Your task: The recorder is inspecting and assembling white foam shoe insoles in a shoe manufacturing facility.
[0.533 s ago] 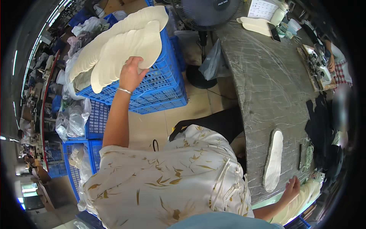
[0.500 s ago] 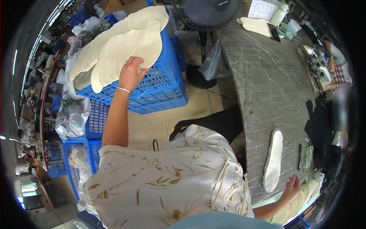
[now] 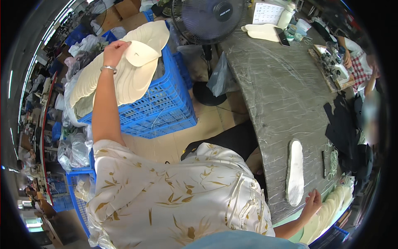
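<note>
My left hand (image 3: 117, 53) pinches the edge of a cream shoe insole (image 3: 143, 53), whose end is bent up and over. It lies on rows of overlapping cream insoles (image 3: 89, 76) on top of a blue plastic crate (image 3: 166, 93). At the lower right, my right hand (image 3: 313, 203) is held loosely curled with its fingers a little apart, nothing visible in it. Beside that hand is another fanned row of cream insoles (image 3: 331, 207). A single whitish insole (image 3: 295, 174) lies on the grey-covered table (image 3: 286, 108), just beyond my right hand.
A black standing fan (image 3: 209, 20) stands past the crate, a grey plastic bag (image 3: 223, 79) hanging by the table. Green cord (image 3: 333, 164), a black pen-like stick (image 3: 323, 164) and black cloth (image 3: 346, 133) lie at the table's right. Another person (image 3: 358, 66) sits beside a machine (image 3: 333, 68).
My left hand has moved up and leftward across the crate, lifting and folding back the insole's end. The right hand has shifted slightly left and its fingers have curled more.
</note>
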The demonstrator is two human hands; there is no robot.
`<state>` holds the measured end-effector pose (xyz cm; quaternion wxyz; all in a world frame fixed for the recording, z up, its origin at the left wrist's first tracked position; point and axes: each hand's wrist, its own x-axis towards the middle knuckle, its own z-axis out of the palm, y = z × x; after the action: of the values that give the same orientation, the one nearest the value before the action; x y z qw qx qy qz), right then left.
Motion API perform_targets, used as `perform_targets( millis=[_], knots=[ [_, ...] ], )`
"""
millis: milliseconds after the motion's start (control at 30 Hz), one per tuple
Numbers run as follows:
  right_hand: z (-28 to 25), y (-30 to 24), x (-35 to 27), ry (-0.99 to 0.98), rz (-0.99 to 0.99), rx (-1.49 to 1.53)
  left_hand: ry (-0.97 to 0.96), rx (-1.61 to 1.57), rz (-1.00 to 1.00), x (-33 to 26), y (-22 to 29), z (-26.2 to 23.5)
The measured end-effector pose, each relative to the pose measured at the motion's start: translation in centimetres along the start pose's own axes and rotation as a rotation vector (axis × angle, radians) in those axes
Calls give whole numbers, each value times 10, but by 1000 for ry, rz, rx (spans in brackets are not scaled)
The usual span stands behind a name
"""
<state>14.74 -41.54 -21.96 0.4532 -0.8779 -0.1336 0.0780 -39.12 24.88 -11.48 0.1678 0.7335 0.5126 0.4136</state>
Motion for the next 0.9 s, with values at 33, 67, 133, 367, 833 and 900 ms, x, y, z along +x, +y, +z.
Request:
perform_targets(
  millis=[33,67,133,367,833,900],
  knots=[
    [0,0,-4,17,3,5,82,111,19,16,2,-2],
    [1,-2,-7,29,-1,16,166,220,38,32,4,-4],
    [4,-14,-18,50,19,7,256,205,46,67,6,-10],
    [15,-49,-23,91,-74,-61,650,582,297,179,22,-54],
    [63,-103,-10,5,-171,-206,696,506,111,212,45,-18],
    [73,-114,-11,13,-180,-226,803,399,88,223,47,-26]
  ],
)
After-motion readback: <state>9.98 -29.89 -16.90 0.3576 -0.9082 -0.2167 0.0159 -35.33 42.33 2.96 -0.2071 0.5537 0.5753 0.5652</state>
